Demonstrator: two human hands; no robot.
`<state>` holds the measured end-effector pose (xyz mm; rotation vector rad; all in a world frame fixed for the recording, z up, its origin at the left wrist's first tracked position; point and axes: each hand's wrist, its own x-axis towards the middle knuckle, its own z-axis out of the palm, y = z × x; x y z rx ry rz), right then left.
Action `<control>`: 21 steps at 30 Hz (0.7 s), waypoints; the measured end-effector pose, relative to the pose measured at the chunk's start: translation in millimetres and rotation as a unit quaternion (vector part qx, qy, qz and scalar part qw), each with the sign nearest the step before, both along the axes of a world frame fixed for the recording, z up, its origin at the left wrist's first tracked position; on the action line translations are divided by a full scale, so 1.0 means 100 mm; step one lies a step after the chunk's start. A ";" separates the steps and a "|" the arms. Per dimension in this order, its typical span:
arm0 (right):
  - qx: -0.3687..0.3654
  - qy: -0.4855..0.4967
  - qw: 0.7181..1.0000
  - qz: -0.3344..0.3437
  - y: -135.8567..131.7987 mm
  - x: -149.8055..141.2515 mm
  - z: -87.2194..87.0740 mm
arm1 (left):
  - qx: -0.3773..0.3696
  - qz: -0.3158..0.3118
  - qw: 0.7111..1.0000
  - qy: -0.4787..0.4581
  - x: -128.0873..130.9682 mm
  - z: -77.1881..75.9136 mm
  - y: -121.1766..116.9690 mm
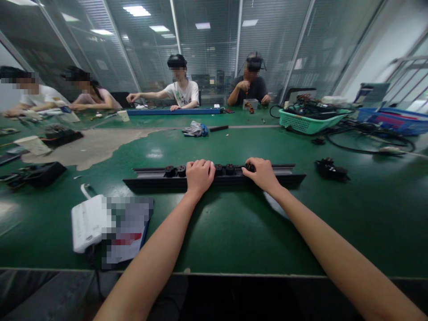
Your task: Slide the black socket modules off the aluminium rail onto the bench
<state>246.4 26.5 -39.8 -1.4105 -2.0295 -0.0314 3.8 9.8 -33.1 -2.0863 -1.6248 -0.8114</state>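
A long black channel-shaped strip [154,182] lies crosswise in front of me on the green table. Several round black socket modules [229,169] sit in its trough, some left and some right of my left hand. My left hand [199,177] is closed over the middle of the strip, its fingers bent down behind the front wall and hidden. Between the thumb and fingers of my right hand [263,174] is another round black socket module [249,167], at the trough, apart from the others. Whether it is seated there I cannot tell.
To the right lie black parts [331,169] and a green basket [307,122] of cables. A white adapter box [90,223] and a dark booklet [130,232] are at front left. A crumpled cloth [195,129] lies beyond the strip. Several people work around the table.
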 end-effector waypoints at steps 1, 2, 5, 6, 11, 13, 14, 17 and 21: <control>-0.003 -0.006 1.000 0.010 0.01 0.02 0.01 | 0.001 0.000 1.000 0.000 0.00 0.00 0.00; -0.007 -0.008 1.000 0.018 0.01 0.03 0.02 | 0.002 0.000 1.000 0.001 0.00 0.00 0.00; -0.015 0.010 0.999 0.026 0.01 0.06 0.03 | 0.004 0.000 1.000 0.001 0.00 -0.01 0.00; -0.015 0.021 0.999 0.025 0.01 0.06 0.02 | 0.005 0.000 1.000 0.001 -0.01 -0.01 0.00; -0.004 0.038 0.999 0.009 0.01 0.03 -0.02 | 0.001 -0.005 1.000 -0.006 -0.01 -0.01 0.00; -0.001 0.034 0.999 0.002 0.01 0.02 -0.02 | -0.002 -0.009 1.000 -0.010 -0.01 0.00 0.00; -0.001 0.032 1.000 -0.001 0.01 0.02 -0.02 | -0.003 -0.009 1.000 -0.011 -0.01 0.00 0.00; 0.000 0.025 1.000 -0.006 0.00 0.02 -0.01 | -0.001 -0.003 1.000 -0.004 -0.01 0.00 0.00; 0.004 0.022 1.000 -0.014 0.00 0.02 -0.02 | 0.003 0.000 1.000 0.002 -0.01 0.00 0.00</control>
